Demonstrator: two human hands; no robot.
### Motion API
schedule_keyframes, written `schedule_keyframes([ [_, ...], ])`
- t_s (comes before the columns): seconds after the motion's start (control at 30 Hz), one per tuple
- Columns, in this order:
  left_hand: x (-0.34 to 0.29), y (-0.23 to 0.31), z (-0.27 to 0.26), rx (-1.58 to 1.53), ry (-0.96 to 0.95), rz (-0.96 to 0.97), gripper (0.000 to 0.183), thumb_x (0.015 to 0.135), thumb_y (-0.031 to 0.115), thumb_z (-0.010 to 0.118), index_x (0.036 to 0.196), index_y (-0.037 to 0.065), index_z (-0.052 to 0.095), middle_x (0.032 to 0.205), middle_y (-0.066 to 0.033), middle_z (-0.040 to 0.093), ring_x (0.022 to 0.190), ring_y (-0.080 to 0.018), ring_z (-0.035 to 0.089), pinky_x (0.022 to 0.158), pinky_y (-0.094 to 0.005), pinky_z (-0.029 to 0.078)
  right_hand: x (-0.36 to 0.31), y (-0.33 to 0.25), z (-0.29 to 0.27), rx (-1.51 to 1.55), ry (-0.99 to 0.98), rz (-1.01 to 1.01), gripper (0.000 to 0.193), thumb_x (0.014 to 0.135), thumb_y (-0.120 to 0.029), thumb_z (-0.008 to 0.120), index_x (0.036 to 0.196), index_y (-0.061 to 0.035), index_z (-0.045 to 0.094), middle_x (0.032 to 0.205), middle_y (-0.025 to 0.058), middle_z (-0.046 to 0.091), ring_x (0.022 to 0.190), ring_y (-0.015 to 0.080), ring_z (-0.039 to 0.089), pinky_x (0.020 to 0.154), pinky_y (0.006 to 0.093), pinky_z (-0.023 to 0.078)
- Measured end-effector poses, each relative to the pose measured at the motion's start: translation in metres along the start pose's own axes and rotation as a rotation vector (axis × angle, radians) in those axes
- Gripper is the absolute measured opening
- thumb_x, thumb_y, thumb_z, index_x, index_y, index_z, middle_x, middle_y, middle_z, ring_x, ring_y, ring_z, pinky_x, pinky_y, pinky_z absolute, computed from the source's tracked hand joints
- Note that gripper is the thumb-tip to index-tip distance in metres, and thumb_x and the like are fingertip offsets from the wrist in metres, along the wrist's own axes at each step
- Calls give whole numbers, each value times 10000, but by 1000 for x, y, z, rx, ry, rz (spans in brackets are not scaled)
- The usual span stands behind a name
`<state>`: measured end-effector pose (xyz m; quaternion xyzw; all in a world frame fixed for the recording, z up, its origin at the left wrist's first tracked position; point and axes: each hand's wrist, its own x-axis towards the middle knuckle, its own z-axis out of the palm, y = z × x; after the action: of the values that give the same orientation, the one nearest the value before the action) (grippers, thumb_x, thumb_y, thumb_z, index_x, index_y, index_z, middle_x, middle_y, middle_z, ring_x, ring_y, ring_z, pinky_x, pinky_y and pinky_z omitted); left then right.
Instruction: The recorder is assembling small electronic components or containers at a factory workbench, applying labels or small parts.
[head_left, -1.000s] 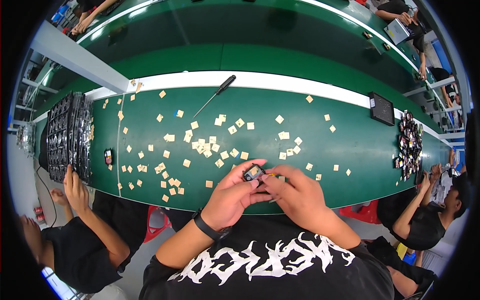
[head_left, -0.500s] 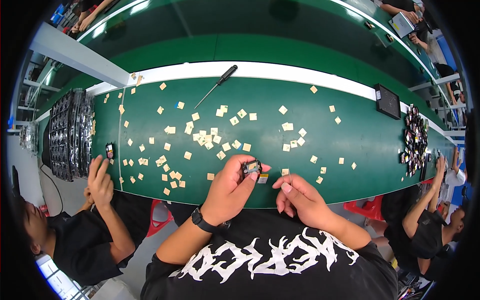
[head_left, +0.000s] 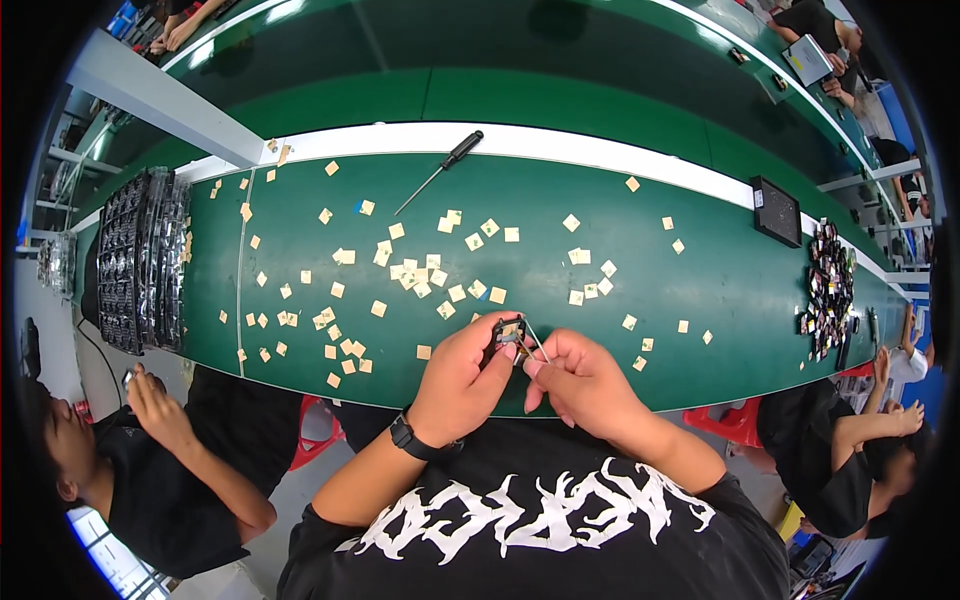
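My left hand (head_left: 462,372) is closed around a small black device (head_left: 508,330), held up over the near edge of the green table. The device has a dark frame with a lighter inner area, and the thumb covers part of it. My right hand (head_left: 585,378) pinches a pair of thin metal tweezers (head_left: 537,344). Their tips meet the right side of the device; whether anything is between them I cannot make out. Beyond both hands, many small cream square stickers (head_left: 410,270) lie scattered over the table.
A black-handled screwdriver (head_left: 440,172) lies at the far edge by the white rail. Stacked black plastic trays (head_left: 135,262) stand at left. At right are a black box (head_left: 776,212) and a pile of small dark devices (head_left: 828,290). Co-workers sit on both sides.
My right hand has moved left and brought the tweezers, which had a cream square at their tips, to the device. The left co-worker's hand has drawn back from the table, and the device there is gone.
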<state>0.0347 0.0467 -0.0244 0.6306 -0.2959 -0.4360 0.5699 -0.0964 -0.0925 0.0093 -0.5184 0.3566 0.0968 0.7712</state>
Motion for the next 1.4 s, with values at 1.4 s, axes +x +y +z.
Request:
schedule_keyframes([
  [1.4, 0, -3, -9, -354, -34, -103, 424, 1001, -5, 510, 1425, -18, 502, 964, -2, 597, 745, -61, 522, 669, -227, 455, 12, -3, -4, -690, 204, -812, 153, 870, -71, 758, 1012, -18, 737, 789, 83, 664, 633, 164, 618, 568, 285, 473],
])
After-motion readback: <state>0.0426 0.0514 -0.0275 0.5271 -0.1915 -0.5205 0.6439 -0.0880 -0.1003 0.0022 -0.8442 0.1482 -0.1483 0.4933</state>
